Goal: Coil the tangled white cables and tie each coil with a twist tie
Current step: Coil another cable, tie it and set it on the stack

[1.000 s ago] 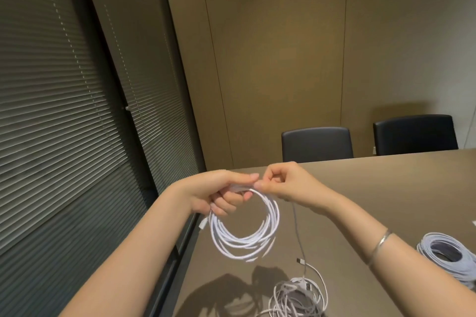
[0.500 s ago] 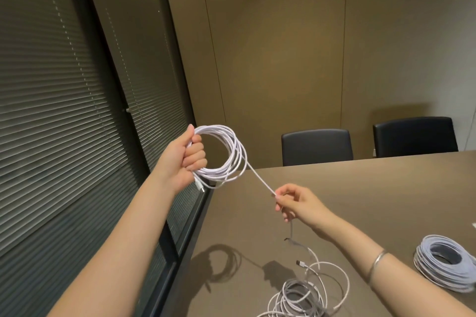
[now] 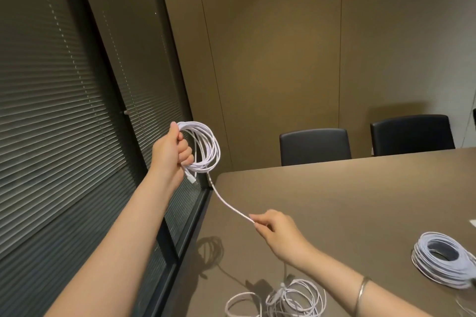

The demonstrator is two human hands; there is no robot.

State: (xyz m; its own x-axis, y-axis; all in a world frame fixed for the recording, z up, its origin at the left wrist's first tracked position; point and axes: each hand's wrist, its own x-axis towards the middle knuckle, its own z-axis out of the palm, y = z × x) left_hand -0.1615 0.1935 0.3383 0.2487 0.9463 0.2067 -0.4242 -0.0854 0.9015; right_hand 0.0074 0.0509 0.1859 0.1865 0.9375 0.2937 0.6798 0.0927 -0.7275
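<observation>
Two bare arms reach out from the bottom of the view, with no sleeves on them at all. The left hand has no ring and no watch, and the left wrist is bare too. The right hand also has no ring that can be seen. On the right wrist sits one thin silver bangle (a plain, smooth metal band, a bit shiny). The nails are short and look plain, with no bright paint on them
</observation>
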